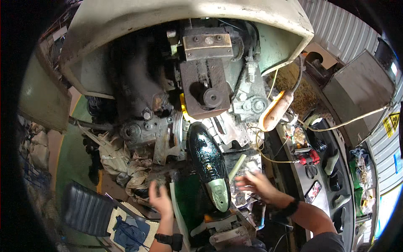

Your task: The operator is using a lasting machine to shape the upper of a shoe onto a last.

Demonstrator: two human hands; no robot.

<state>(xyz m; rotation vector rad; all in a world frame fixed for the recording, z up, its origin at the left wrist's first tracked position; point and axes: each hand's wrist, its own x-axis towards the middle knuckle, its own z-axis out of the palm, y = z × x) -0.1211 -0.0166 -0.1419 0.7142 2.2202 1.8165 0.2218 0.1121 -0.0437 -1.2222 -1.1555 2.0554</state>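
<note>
Both hands are empty and open, and they float on the two sides of a long shiny dark shoe form (208, 161) which stands on the machine. From the single head view, the left hand (160, 198) is at about seven o'clock from the shoe form, with the fingers a little bent and blurred, near some crumpled pale rags (126, 161). The right hand (257, 184) is at about four o'clock from it, with the fingers spread and pointing toward the form; it is also blurred. Neither hand touches the form, as far as I can see. The right hand seems a little nearer to it than the left.

The shoe form has its long axis from about eleven o'clock down to five o'clock, with the pale green tip (219, 193) at the lower end, between the two hands. It sits on a metal stand (222, 227) at the bottom of the picture.

Above the form, at twelve o'clock, is the heavy press head (205, 82) of the machine, brown and dirty, under a big cream cover (168, 17). This press head is close over the upper end of the form, so the way from above is narrow. At two o'clock hangs an orange and white work lamp (275, 110) with a yellow cable. At three o'clock a dark shelf (336, 197) carries small tools, a red part (307, 158) and dark shoe pieces. At eight o'clock there is a black ribbed seat (86, 208).
</note>
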